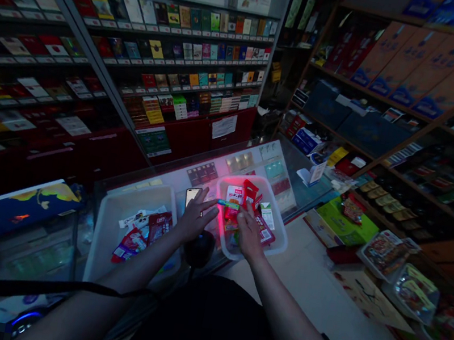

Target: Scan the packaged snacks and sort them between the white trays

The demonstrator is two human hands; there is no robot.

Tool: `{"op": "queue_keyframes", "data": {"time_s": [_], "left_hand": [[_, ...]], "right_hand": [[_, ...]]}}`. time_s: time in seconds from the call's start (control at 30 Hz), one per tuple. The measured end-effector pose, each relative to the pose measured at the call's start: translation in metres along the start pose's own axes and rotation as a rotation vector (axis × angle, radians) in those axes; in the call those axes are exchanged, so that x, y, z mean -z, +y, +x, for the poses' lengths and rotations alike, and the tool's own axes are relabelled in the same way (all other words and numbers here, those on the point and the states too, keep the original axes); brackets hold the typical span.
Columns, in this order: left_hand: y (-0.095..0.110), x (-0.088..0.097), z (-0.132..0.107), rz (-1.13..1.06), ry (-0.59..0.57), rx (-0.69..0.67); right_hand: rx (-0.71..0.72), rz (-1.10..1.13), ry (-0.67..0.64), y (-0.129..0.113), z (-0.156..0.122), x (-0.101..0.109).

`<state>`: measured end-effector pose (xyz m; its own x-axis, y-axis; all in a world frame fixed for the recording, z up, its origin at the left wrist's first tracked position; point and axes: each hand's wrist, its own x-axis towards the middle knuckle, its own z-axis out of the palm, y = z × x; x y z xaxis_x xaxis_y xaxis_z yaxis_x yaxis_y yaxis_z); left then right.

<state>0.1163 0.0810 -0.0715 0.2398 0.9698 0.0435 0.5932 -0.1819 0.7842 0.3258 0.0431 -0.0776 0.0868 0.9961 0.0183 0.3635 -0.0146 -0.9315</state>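
Note:
A slim green-and-blue packet [229,205] is held level over the right-hand white plastic bin [280,241]. The fingers of my right hand [250,232] are closed on its right end. My left hand [196,218] is by its left end, fingers apart; whether they touch it I cannot tell. Red and white snack packets [235,194] lie in the bin below, under a red glow. A lit phone [192,194] lies behind my left hand, partly covered by it. Just below that hand is a dark rounded device [199,247] on a stand.
Another white bin [107,231] with several snack packets stands at the left, partly behind my left forearm. Both bins rest on a glass counter [305,153]. Shelves of small boxes [207,20] rise beyond. A green box [341,222] and filled trays [386,250] line the right.

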Motion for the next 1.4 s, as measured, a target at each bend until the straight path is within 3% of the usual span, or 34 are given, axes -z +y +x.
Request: {"op": "queue_keyframes", "data": {"time_s": [0.27,0.43,0.57,0.77,0.93,1.07,1.17,1.4], "left_hand": [[0.020,-0.025,0.028,0.028,-0.212,-0.031],[0.029,-0.015,0.024,-0.009,-0.145,-0.036],[0.031,-0.001,0.007,-0.050,-0.066,-0.005],[0.005,0.024,-0.027,-0.029,0.103,0.119],[-0.035,0.056,-0.060,-0.052,0.211,0.300],[-0.072,0.085,-0.093,0.066,0.313,0.381],[-0.097,0.106,-0.120,0.186,0.301,0.394],[-0.126,0.136,-0.165,0.645,0.048,0.293]], "right_hand": [[-0.143,-0.100,0.174,0.035,0.004,0.038],[-0.159,-0.117,0.245,0.048,0.008,0.047],[-0.086,-0.138,0.215,0.036,0.014,0.040],[0.047,-0.156,0.102,0.000,0.019,0.011],[0.141,-0.136,-0.045,-0.031,0.017,-0.025],[0.212,-0.125,-0.149,-0.052,0.008,-0.059],[0.254,-0.120,-0.231,-0.066,-0.004,-0.085],[0.394,-0.181,-0.478,-0.083,-0.045,-0.146]]}}
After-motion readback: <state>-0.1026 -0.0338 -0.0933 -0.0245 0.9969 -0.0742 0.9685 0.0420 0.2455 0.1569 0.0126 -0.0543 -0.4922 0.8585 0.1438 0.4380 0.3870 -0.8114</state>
